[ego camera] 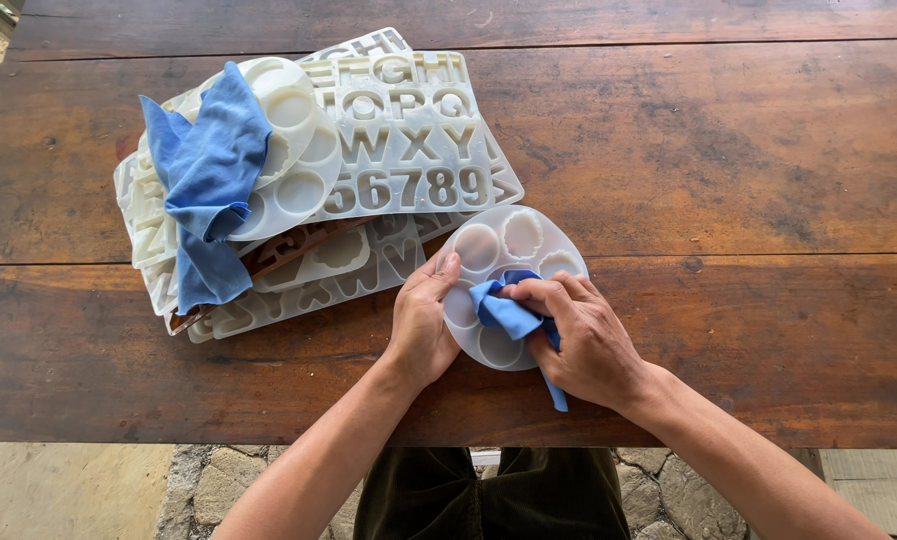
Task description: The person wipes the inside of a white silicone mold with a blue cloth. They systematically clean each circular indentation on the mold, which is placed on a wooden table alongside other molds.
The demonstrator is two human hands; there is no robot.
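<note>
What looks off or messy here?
Stack of white silicone moulds is fanned askew, not squared. A loose blue cloth is draped over it. Table is worn and stained. No spills or breakage visible.

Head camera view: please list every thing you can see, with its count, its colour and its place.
round mould: one, translucent white, on the table in front of the person, under both hands.
small cloth: one, blue, pressed on the round mould by the right hand.
pile of moulds: several, exact count unclear, whitish, with letter, number and round cavities, on the table to the left of the round mould.
large cloth: one, blue, draped over the left part of the pile.
table: one, dark brown wood, fills most of the view.
stone floor: grey, below the table edge.
trousers: dark green, at the bottom centre.
left hand: steadies the left edge of the round mould.
right hand: grips the small cloth.
</note>
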